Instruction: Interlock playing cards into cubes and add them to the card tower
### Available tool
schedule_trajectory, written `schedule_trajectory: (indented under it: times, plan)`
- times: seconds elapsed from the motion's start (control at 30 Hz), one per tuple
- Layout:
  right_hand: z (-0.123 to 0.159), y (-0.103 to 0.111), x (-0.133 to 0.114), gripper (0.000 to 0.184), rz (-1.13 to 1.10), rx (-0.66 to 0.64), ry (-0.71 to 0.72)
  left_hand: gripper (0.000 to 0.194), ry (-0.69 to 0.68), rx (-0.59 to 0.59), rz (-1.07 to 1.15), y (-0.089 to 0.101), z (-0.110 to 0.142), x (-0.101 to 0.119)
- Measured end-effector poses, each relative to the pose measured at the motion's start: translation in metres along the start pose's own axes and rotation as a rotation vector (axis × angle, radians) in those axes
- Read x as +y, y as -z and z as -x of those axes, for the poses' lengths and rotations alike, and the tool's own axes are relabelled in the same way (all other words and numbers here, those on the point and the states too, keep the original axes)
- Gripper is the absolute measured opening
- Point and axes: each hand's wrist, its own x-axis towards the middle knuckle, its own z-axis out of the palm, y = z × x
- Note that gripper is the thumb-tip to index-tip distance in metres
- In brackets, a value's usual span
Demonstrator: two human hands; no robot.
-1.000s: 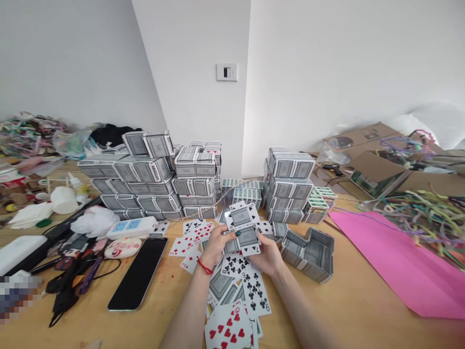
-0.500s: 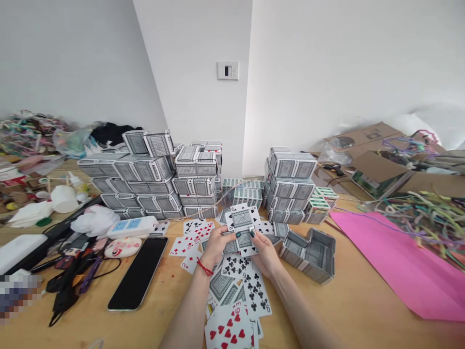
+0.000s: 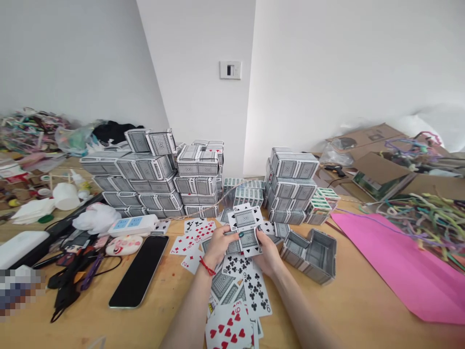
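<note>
Between my two hands is a small set of playing cards (image 3: pixel 246 219), some with grey patterned backs showing and others with black pips at the edges. My left hand (image 3: pixel 220 245), with a red string at the wrist, pinches the left side. My right hand (image 3: pixel 268 249) grips the right side, its thumb on a card back. Below them lie loose playing cards (image 3: pixel 255 293), including clubs and hearts, some face down. More face-up diamond cards (image 3: pixel 192 241) lie to the left. Right of my hands sits an open box folded from cards (image 3: pixel 316 254).
Stacks of folded-card blocks stand at the back left (image 3: pixel 154 167) and back right (image 3: pixel 293 189). A phone (image 3: pixel 140 271), a power strip (image 3: pixel 133 225) and glue guns (image 3: pixel 69 278) lie left. Pink paper (image 3: pixel 395 266) and a pile of colourful strips (image 3: pixel 425 223) lie right.
My right thumb has shifted from the middle of the held cards to their right side. The cards stay between both hands, and the view has moved slightly.
</note>
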Motion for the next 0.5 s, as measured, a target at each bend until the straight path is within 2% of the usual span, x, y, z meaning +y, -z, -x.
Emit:
schedule_trajectory:
  times: [0.13,0.33,0.4,0.5]
  plan:
    - [0.0022,-0.0017,0.0007,0.023,0.042,0.032,0.075,0.031,-0.006,-0.004,-0.016,-0.0009,-0.0002,-0.0022]
    - [0.0050,-0.0093,-0.0006,0.027,0.149,0.073,0.213,0.027,-0.032,0.016,-0.064,0.0006,-0.0035,-0.0076]
    - [0.0045,-0.0088,-0.0014,0.026,0.100,0.099,0.182,0.028,-0.033,0.031,-0.065,0.0010,-0.0041,-0.0081]
    - [0.0036,-0.0065,-0.0038,0.024,-0.061,0.093,0.052,0.031,-0.020,0.040,-0.012,0.0009,-0.0036,-0.0055]
